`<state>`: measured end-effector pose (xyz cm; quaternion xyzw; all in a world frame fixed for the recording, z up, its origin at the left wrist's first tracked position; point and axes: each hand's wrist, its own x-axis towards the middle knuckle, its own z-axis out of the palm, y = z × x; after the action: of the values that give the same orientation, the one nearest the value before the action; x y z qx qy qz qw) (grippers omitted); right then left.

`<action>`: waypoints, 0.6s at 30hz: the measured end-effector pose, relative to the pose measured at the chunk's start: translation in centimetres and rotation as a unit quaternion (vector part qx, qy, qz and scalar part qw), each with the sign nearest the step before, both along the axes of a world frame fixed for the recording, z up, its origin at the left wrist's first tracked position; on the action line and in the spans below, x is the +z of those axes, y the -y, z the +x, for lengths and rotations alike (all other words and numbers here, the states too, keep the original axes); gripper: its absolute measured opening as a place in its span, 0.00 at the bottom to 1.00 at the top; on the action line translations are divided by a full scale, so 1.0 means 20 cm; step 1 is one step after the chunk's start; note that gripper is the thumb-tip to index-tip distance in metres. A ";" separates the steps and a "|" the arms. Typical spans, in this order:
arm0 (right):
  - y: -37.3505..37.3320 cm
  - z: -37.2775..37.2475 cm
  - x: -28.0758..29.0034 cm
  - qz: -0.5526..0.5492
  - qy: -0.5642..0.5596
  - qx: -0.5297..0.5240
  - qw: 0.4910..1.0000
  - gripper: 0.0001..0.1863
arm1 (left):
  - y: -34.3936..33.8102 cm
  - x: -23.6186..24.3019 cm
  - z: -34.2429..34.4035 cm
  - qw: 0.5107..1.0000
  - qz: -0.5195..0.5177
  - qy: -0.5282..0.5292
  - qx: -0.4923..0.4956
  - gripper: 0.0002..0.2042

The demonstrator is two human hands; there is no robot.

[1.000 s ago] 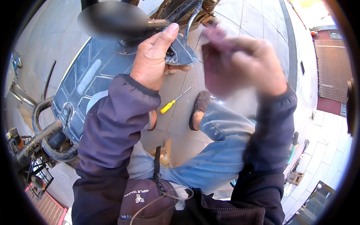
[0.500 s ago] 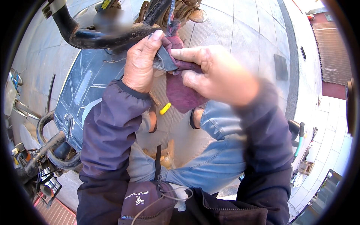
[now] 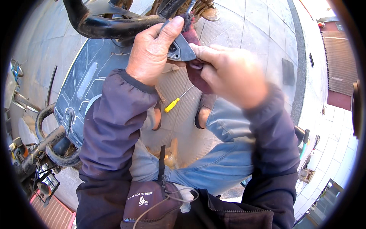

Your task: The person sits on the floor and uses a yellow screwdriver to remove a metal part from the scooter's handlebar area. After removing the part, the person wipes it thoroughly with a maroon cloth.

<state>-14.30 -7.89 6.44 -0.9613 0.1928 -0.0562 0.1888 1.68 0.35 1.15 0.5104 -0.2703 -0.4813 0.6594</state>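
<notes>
In my left hand (image 3: 148, 55) is a dark grey plastic part (image 3: 184, 49) with a small hole near its lower corner, thumb pressed along its upper edge. My right hand (image 3: 238, 74), slightly blurred, pinches a maroon cloth (image 3: 199, 81) against the part's right edge. The cloth hangs below the fingers and also shows behind the part. A cable (image 3: 189, 7) with dark frayed wrapping runs down to the top of the part; how they join is hidden. On the ground below lies a screwdriver (image 3: 172, 105) with a yellow handle and thin metal shaft.
A thick black tubular bar (image 3: 114, 27) crosses just beyond my left hand. Beside my left arm stretches a vehicle's dark footboard (image 3: 82, 82), with bent black tubes (image 3: 47, 149) nearer me. My feet stand either side of the screwdriver. A white wall (image 3: 310, 80) runs along the right.
Both hands have shifted slightly away and right. The grey part is now turned and more exposed, with the cloth drawn up toward my right hand. The screwdriver's shaft has come into sight.
</notes>
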 end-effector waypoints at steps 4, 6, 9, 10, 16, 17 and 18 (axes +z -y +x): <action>0.03 0.00 -0.03 0.403 0.021 -0.055 0.913 0.18 | 0.02 -0.02 -0.03 0.999 -0.039 0.034 -0.008 0.19; 0.05 -0.01 -0.03 0.555 0.040 -0.097 0.825 0.19 | 0.01 -0.05 -0.01 0.998 -0.040 0.020 -0.034 0.19; 0.08 -0.03 -0.03 0.687 0.081 -0.151 0.706 0.21 | 0.02 -0.06 0.00 0.997 -0.056 0.036 -0.029 0.19; 0.08 -0.04 -0.04 0.651 0.073 -0.119 0.747 0.22 | 0.02 -0.05 0.00 0.997 -0.069 0.028 -0.030 0.20; 0.01 -0.04 -0.06 -0.093 0.051 0.036 0.994 0.16 | 0.00 -0.02 -0.01 0.999 -0.014 0.009 -0.041 0.21; 0.01 -0.02 -0.06 -0.130 0.094 0.030 0.987 0.14 | 0.00 -0.01 0.00 0.999 -0.009 -0.011 -0.041 0.21; 0.02 -0.03 -0.07 -0.119 0.106 0.032 0.987 0.14 | 0.00 0.01 0.01 0.999 -0.007 -0.031 -0.041 0.21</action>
<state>-14.82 -8.27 5.04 -0.9712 0.1330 -0.1741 0.0937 1.94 0.35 1.35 0.4790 -0.2739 -0.5215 0.6508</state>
